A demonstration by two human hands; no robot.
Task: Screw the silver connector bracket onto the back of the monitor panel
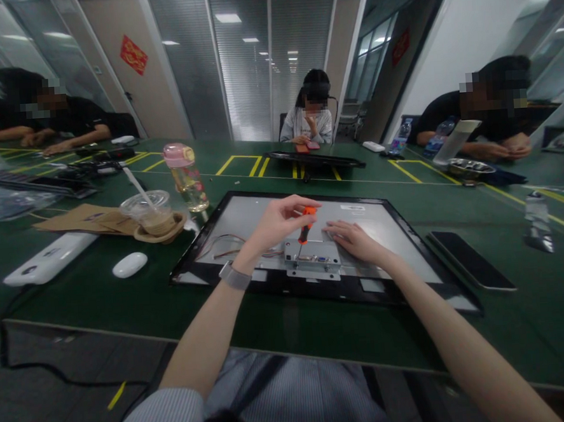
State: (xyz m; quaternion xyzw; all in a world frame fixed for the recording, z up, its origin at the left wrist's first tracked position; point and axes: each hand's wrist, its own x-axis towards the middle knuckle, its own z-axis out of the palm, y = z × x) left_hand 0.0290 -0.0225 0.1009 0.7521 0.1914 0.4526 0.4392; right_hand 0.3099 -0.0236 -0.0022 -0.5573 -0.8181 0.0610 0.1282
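Note:
My left hand [283, 222], with a watch on its wrist, grips the orange and black handle of a screwdriver [304, 232] from above. The screwdriver stands nearly upright, its shaft pointing down at a small metal box with ports [314, 267]. Whether the tip sits in a screw is too small to tell. That box lies on the grey back of a flat display panel [378, 221] with a black frame. My right hand [356, 239] rests flat on the panel beside the box, fingers stretched out. Thin wires [224, 241] run to the box's left.
Left of the panel are a plastic cup [151, 209] in a cardboard holder, a pink-lidded bottle [184, 175], a white case [130, 265] and a white corded device [50, 257]. A phone [471, 260] lies to the right. Several people sit around the green table [139, 309].

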